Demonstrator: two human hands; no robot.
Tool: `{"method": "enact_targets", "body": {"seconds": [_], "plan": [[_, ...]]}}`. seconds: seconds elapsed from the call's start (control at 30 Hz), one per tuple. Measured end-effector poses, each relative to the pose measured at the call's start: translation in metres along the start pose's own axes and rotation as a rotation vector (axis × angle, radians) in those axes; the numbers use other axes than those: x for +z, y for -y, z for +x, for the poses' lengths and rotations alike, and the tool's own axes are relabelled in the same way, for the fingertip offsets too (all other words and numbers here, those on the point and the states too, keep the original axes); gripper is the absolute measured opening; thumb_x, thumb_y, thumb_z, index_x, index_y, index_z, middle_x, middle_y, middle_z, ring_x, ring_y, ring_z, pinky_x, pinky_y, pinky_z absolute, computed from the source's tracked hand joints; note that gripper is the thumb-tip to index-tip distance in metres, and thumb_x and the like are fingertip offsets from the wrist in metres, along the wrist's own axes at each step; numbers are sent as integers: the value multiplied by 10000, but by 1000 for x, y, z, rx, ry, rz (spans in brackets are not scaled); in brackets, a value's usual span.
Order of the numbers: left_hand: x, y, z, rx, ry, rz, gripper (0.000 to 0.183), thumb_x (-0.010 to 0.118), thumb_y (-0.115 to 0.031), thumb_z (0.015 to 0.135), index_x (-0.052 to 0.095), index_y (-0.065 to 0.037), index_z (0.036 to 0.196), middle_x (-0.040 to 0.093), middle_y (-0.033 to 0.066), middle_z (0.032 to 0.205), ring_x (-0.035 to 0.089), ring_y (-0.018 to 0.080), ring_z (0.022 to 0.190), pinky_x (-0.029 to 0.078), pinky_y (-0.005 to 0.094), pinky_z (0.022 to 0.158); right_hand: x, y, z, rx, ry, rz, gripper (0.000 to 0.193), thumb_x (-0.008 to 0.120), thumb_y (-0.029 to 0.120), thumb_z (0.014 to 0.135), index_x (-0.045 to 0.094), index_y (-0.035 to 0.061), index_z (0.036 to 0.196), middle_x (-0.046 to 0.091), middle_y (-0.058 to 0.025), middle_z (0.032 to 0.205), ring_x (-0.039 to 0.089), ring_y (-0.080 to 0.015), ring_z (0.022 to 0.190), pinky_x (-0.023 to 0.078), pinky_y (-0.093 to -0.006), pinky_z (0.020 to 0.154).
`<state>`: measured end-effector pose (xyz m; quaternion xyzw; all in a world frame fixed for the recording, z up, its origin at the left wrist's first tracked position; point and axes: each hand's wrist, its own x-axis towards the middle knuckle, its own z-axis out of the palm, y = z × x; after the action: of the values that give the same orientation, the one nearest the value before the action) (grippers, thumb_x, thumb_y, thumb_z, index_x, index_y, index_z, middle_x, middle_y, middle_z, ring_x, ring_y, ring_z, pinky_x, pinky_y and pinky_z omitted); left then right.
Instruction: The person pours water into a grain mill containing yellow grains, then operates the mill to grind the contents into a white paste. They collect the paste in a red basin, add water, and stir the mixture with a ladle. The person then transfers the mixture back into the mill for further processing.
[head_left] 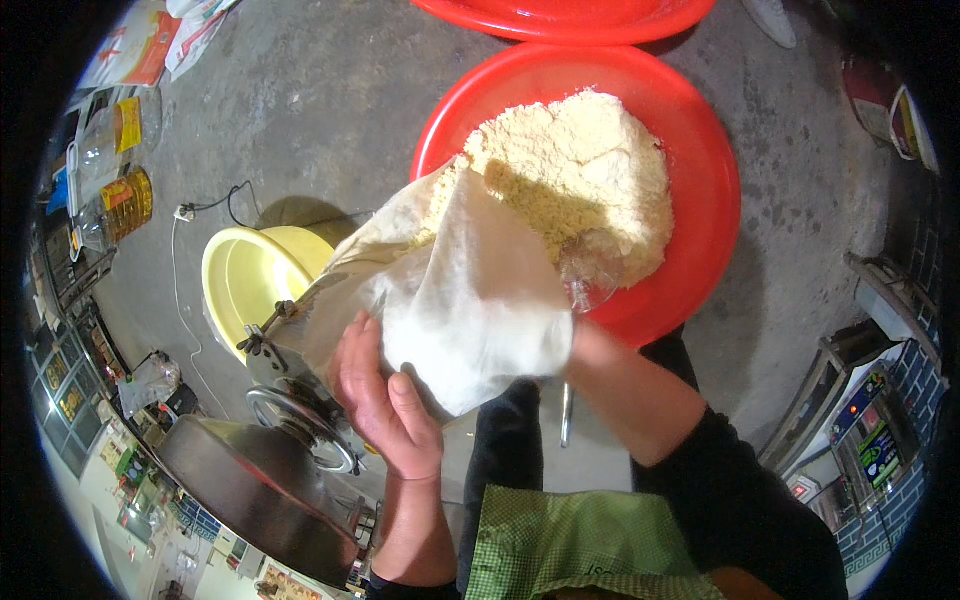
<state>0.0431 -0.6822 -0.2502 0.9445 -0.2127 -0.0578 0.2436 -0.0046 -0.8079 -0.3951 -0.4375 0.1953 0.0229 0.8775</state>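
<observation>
The red basin [705,190] holds a heap of pale yellow meal [600,150], and the white cloth sleeve [470,310] hangs over its near-left rim, covering that part of it. The sleeve's long axis appears to slant from the metal machine [260,480], left of the basin and closer to the person, up toward the meal. The cloth lies between the two hands. The left hand [385,400], the one farther from the basin, has its fingers extended and thumb apart, its grip unclosed against the sleeve's near side. The right hand, closer to the basin, is hidden by the cloth beyond the wrist [592,352], so I cannot tell how its grip stands. A clear plastic bowl [590,280] sits in the basin beside the meal.
</observation>
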Motion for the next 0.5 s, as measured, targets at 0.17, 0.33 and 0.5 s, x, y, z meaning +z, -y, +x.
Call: {"method": "enact_targets", "body": {"seconds": [0.17,0.33,0.5], "plan": [[-3,0,-1,-12,10,-5,453,371,-300,987,533,49,1225,543,221,1265,483,369,1181,331,442,1029,1,-16,-24,199,127,65,407,521,174,941,466,42,1323,522,-134,1315,488,-256,1220,377,-376,1052],[-6,-1,0,-25,15,-54,436,370,-274,981,536,51,1220,544,217,1266,475,370,1191,320,448,1038,0,-26,-36,406,273,119,405,514,168,943,461,46,1325,521,-135,1316,488,-259,1219,377,-371,1050],[-8,0,0,-37,46,-74,423,385,-246,977,522,48,1248,532,215,1287,483,331,1207,320,411,1056,-2,-29,-33,524,328,79,403,508,162,945,457,49,1328,519,-137,1316,488,-262,1217,377,-365,1048]]}}
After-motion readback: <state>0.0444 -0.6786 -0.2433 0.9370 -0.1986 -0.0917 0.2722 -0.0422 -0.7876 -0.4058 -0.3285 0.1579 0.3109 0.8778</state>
